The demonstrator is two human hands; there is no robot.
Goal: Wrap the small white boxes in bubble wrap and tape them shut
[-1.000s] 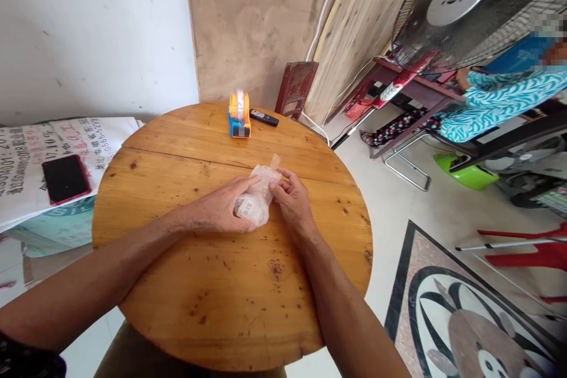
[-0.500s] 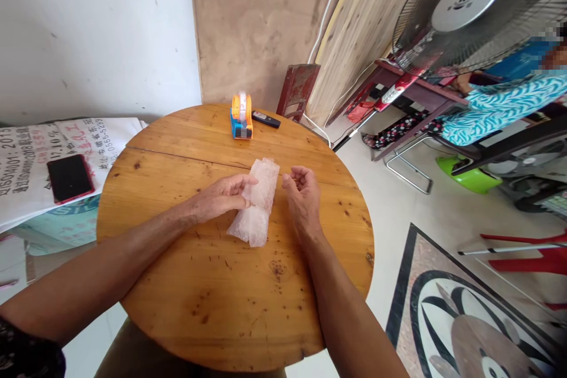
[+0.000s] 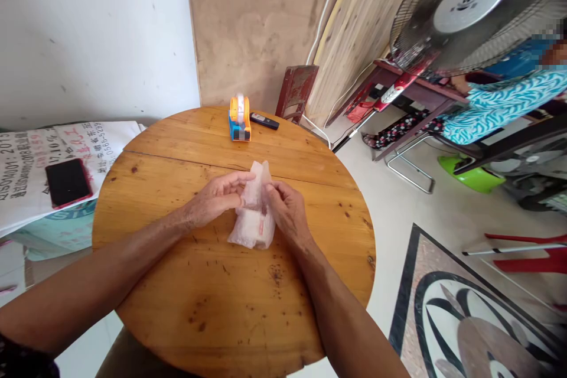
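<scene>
A small bubble-wrap packet point(image 3: 253, 225) lies near the middle of the round wooden table point(image 3: 221, 307). My left hand point(image 3: 215, 198) pinches its upper left edge with thumb and fingers. My right hand point(image 3: 287, 209) grips the packet's right side, fingers curled over the wrap. A pale label shows faintly through the wrap at the lower end. What is inside stays hidden.
An orange and blue tape dispenser point(image 3: 239, 117) and a dark remote point(image 3: 264, 121) sit at the table's far edge. A black phone point(image 3: 68, 182) lies on printed sacks at left. A red stool, a large fan point(image 3: 473, 6) and a seated person point(image 3: 500, 100) are at right.
The wrap lay flatter with my right hand off it half a second ago. Now my right hand has come back onto the packet and both hands fold the wrap together.
</scene>
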